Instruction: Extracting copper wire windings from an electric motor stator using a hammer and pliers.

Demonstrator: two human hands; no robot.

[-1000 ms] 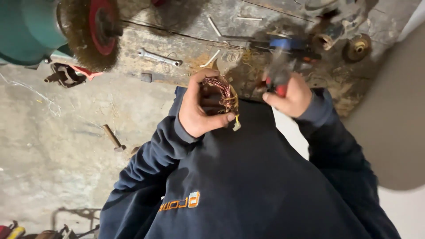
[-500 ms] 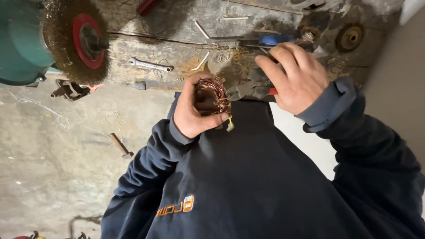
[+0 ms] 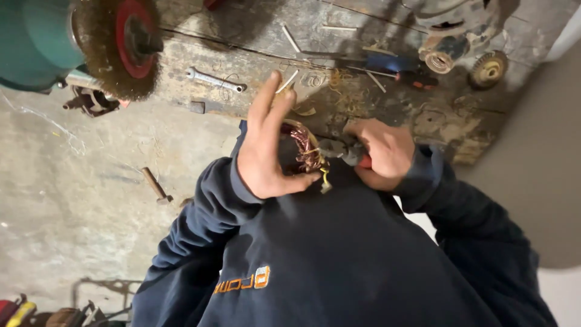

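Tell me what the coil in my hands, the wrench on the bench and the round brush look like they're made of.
Coil: reddish, glossy strands, likely enamelled copper wire. Wrench: bright silvery grey, probably plated steel. Round brush: dull brassy bristles, apparently wire, around a red hub that could be painted metal or plastic.

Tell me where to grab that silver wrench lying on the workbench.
Grip the wrench by its slim middle shaft, coming straight down from above. It lies flat and alone on the workbench, both long sides free; the wider ends give a poorer pinch. Both hands are busy at the copper coil.
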